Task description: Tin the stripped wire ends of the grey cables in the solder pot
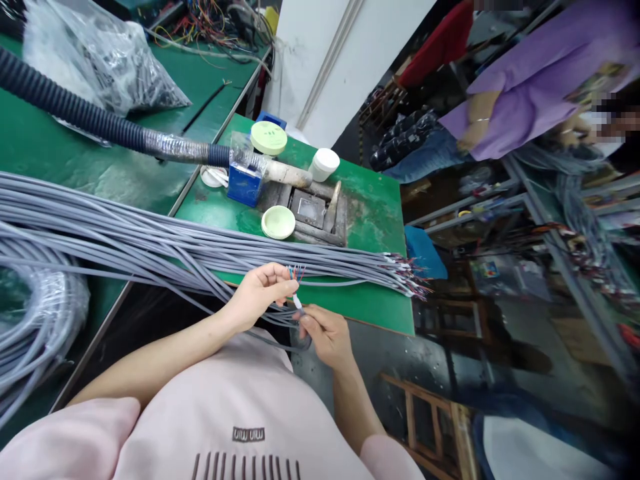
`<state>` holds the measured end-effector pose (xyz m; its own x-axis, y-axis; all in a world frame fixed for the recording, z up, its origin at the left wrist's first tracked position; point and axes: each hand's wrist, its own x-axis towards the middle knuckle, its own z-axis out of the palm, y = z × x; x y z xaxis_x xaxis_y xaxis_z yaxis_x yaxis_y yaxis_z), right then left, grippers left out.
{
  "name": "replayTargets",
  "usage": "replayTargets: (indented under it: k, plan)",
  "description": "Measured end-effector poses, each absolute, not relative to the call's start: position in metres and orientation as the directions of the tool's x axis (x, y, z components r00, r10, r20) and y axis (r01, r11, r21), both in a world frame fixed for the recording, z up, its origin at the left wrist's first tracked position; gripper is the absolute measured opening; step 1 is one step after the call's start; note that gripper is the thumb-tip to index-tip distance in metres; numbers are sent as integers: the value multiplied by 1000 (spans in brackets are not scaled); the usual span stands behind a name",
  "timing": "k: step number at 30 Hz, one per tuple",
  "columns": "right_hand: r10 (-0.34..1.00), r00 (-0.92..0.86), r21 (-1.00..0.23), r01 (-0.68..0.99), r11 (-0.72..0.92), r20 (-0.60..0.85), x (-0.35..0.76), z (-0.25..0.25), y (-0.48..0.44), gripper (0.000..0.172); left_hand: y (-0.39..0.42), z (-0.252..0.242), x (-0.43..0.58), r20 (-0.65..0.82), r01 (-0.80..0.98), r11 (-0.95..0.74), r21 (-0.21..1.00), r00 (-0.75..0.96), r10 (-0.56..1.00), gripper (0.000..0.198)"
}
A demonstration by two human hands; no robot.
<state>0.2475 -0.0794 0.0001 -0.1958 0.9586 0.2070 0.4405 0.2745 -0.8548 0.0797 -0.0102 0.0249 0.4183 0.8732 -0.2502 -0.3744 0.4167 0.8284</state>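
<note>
Between my two hands is the end of one grey cable [298, 303], with a white sleeve and thin coloured wires fanned out at its tip. My left hand [263, 291] pinches those wires between thumb and fingers. Just below it, my right hand [325, 332] is closed around the grey jacket of the same cable. More grey cable loops hang under my hands at the table edge. Behind them a long bundle of grey cables [300, 257] lies across the green table, its stripped ends [407, 275] gathered at the right.
A solder pot [310, 208] sits beyond the bundle, with a ribbed hose [125, 133] leading to it. Around it are a pale open dish [278, 222], a white tub [325, 164] and a blue box [245, 184]. Coiled cable [35, 327] lies left. A person in purple [530, 80] is at far right.
</note>
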Motion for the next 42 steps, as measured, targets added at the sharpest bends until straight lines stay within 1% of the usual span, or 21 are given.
replayTargets:
  k: [10,20,28,34,39,41,42]
  plan:
    - [982,-148,-926,341,160,115,250,-7,-76,27,-4,23,83,-297,-398,473,786,429,853,30]
    - [988,-143,-940,325,100,55,250,-11,-73,32,0,24,85,-327,-433,504,747,420,846,31]
    - [987,-141,-949,294,113,74,247,-12,-72,28,1,22,83,-367,-472,543,694,417,832,32]
    - [991,-78,-917,377,134,113,241,-4,-74,27,0,18,80,-376,-506,551,664,411,830,30]
    - [990,-76,-898,417,141,120,239,0,-75,31,-1,13,79,-355,-508,521,685,392,849,28]
    - [991,-64,-898,420,135,119,239,1,-75,30,-3,12,78,-312,-489,447,749,336,889,26]
    - [992,-52,-899,421,124,113,239,0,-75,29,-5,11,76,-264,-457,374,807,287,921,23]
